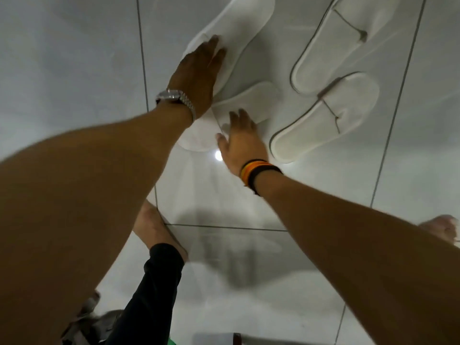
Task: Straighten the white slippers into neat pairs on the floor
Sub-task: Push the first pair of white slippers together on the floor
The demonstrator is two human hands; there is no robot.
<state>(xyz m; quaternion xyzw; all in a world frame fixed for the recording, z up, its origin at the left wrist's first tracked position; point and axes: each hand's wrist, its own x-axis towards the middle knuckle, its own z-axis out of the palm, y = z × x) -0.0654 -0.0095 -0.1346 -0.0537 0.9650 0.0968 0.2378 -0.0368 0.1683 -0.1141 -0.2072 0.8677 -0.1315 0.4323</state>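
Several white slippers lie on the glossy grey tiled floor [74, 58]. My left hand [196, 68], with a metal watch on the wrist, lies over the heel end of the upper left slipper [239, 28], fingers pressed on it. My right hand [242, 138], with striped bracelets on the wrist, holds the lower left slipper [251, 100], which lies crosswise and is partly hidden under both hands. To the right, two dark-trimmed slippers [343, 46] [328, 115] lie slanted, the lower one overlapping the upper one's heel; neither hand touches them.
My bare feet [159, 230] [443, 227] stand on the tiles below the slippers, with a black trouser leg [149, 282] at the bottom. A grey object [87, 317] lies at the lower left. Dark tile joints cross the floor.
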